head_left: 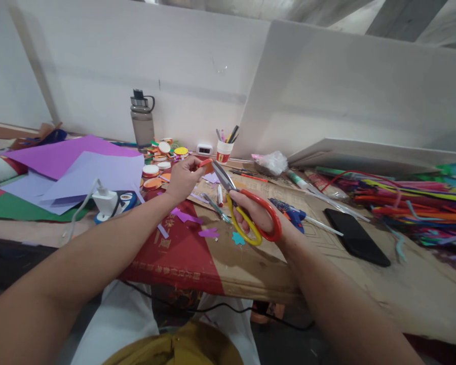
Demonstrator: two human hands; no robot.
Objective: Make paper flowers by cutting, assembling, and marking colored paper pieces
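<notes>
My left hand [185,178] pinches a small orange-red piece [205,165], perhaps paper, above the middle of the table. A pair of scissors [268,215] with one red and one yellow handle is in my right hand [254,209]. Their blades point up and left, with the tips close to the orange-red piece; whether they touch it I cannot tell. Below my hands lie purple paper scraps [186,216], a turquoise flower-shaped cutout [238,238], and a white marker [220,195]. Round orange and white discs [151,171] are stacked left of my left hand.
Purple and lilac sheets [95,172] lie at left, near a white plug [105,200]. A bottle [142,121] and a pen cup [224,151] stand at the back. At right are a glue gun [292,214], a black phone [356,236] and colourful pipe cleaners [421,208].
</notes>
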